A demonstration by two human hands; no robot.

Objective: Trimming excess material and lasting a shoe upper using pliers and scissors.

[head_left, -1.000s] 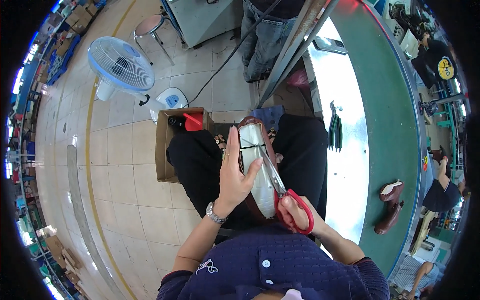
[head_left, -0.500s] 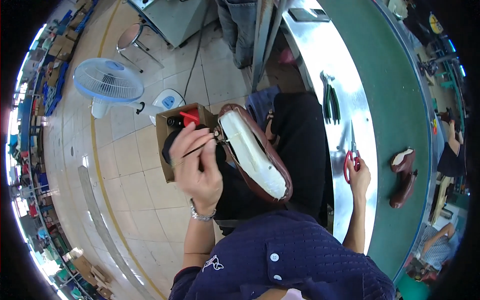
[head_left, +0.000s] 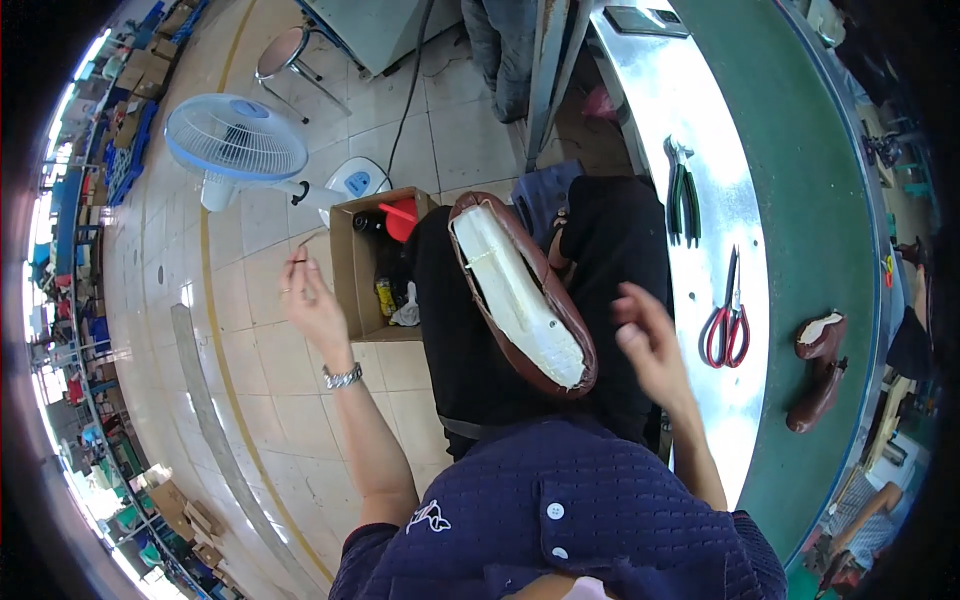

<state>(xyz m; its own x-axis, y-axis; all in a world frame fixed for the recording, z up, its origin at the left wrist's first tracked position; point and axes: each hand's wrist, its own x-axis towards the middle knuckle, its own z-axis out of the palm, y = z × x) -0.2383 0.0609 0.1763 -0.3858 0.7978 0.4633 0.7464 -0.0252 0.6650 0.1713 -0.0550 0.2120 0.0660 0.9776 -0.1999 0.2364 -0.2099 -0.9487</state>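
A brown leather shoe upper (head_left: pixel 575 340) lies across my lap with its pale underside (head_left: pixel 500 275) facing up. My left hand (head_left: pixel 318 308), wearing a metal watch, is out over the floor to the left, away from the shoe. Its fingertips pinch what looks like a thin strip (head_left: pixel 308 240), too fine to make out well. Just right of the shoe, my right hand (head_left: pixel 652 345) hangs in the air, fingers loosely curled and apart, holding nothing. Red-handled scissors (head_left: pixel 728 335) lie on the shiny metal ledge (head_left: pixel 715 440), points away from me.
Green-handled pliers (head_left: pixel 684 195) and a dark flat device (head_left: pixel 645 21) lie farther along the ledge. More brown shoe pieces (head_left: pixel 820 375) rest on the green bench (head_left: pixel 800 250). A cardboard box (head_left: pixel 350 265) of small items, a fan (head_left: pixel 237 140) and a stool (head_left: pixel 285 52) stand to the left.
My right hand has let go of the scissors on the ledge and moved left toward the shoe. My left hand has drawn away from the shoe, leftward past the box.
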